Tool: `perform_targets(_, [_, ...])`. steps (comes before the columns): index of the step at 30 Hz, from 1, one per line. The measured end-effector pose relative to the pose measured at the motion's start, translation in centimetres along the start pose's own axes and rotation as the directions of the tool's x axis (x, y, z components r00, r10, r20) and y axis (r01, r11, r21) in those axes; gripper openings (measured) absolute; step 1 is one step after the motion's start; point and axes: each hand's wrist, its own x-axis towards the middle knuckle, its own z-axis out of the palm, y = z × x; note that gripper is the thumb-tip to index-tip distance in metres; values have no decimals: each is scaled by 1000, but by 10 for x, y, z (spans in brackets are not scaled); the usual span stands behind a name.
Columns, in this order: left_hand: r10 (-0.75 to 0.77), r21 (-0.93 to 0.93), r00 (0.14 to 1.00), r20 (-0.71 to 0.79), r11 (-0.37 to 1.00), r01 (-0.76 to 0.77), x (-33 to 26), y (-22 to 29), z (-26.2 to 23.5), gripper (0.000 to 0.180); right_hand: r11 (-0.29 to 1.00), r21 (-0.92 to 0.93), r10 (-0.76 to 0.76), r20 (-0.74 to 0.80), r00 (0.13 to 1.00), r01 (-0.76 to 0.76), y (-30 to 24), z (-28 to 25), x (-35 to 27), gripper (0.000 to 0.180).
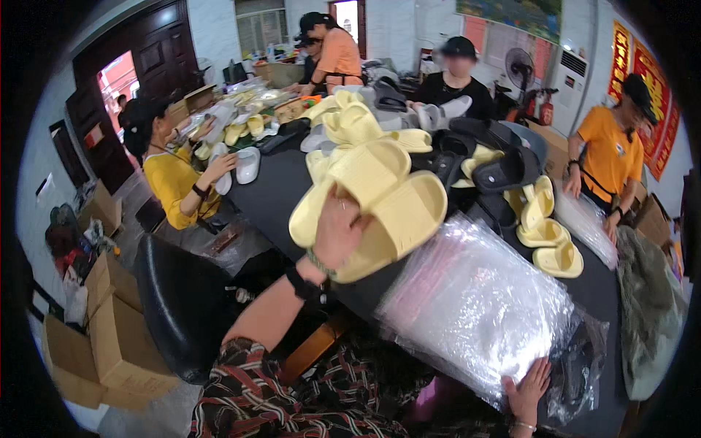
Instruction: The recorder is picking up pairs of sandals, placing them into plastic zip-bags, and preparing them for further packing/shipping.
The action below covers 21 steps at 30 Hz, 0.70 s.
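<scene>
A pair of pale yellow slide slippers (415, 213) is held up over the table by my left hand (340, 235). The fingers reach into the foot openings and are partly hidden there. At the lower right, my right hand (527, 388) lies with fingers stretched out on the near corner of a stack of clear plastic bags (478, 303). Behind the held pair rises a heap of more yellow slippers (354, 120), mixed with grey and black ones. A black slipper (504, 169) and several yellow slippers (558, 259) lie to the right, beyond the bags.
The black-covered table (266, 193) stretches away from me. A person in yellow (169, 179) handles white slippers at the left. Others stand at the far side, and a person in orange (610, 142) touches more plastic bags at the right. A black chair (171, 306) and cardboard boxes (124, 343) stand at the left.
</scene>
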Motion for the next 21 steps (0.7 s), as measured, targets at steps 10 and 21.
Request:
perform_targets(10, [-745, 588, 667, -23, 530, 611, 74, -211, 6, 90, 981, -97, -174, -86, 981, 166, 4, 7, 6, 101])
perform_targets(21, [-841, 616, 173, 512, 500, 609, -11, -199, 15, 65, 967, -238, -101, -17, 995, 94, -7, -3, -6, 95])
